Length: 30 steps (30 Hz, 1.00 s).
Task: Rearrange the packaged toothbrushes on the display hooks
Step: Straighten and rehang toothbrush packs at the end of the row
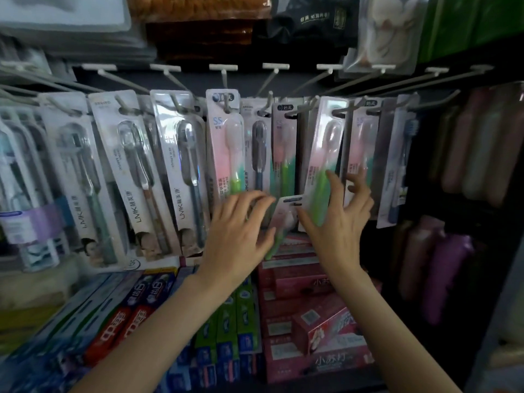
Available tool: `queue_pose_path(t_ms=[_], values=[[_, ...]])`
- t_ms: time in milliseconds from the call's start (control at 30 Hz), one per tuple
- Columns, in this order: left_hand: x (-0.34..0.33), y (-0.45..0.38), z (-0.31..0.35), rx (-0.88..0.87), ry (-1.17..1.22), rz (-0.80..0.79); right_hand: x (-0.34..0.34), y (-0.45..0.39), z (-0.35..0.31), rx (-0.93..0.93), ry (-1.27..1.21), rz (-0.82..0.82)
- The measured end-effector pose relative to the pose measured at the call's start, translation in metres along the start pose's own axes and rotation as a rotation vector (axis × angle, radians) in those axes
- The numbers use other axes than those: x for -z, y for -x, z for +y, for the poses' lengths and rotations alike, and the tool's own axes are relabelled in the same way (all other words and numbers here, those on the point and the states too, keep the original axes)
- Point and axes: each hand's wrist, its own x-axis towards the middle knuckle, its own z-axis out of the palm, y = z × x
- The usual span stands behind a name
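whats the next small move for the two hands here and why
Probably lift the loose pink-green pack up toward a hook. It sits off the hooks, tilted, below the hanging row, in the left hand. The right hand grips the lower end of a hanging pink-green pack, swung aside, which seems to open a gap.
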Motion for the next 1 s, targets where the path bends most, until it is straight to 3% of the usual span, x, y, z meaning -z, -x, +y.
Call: queue_pose_path(t_ms=[67,167,267,467,600,700,867,1000], values=[[-0.006,0.009,0.007,-0.045,-0.029,-0.096,0.003,0.015,0.004,0.044,0.037,-0.031],[-0.013,0.016,0.018,0.027,0.064,-0.207,0.007,0.028,0.014,0.116,0.021,-0.117],[-0.009,0.008,0.025,0.104,0.277,-0.159,0.011,0.022,0.019,0.157,-0.125,-0.208],[0.016,-0.042,0.022,0.362,0.633,0.008,0.027,-0.004,0.015,-0.092,-0.660,-0.598],[0.029,-0.072,0.022,0.547,0.893,0.059,0.030,-0.024,0.000,-0.187,-0.709,-0.585],[0.036,-0.080,0.017,0.480,0.756,0.111,0.033,-0.051,-0.008,-0.273,-0.706,-0.483],[0.047,-0.065,0.009,0.270,0.434,0.231,0.029,-0.089,-0.023,-0.186,-0.430,-0.451],[0.048,-0.057,-0.002,0.299,0.319,0.327,0.014,-0.099,-0.035,-0.386,-0.500,-0.389]])
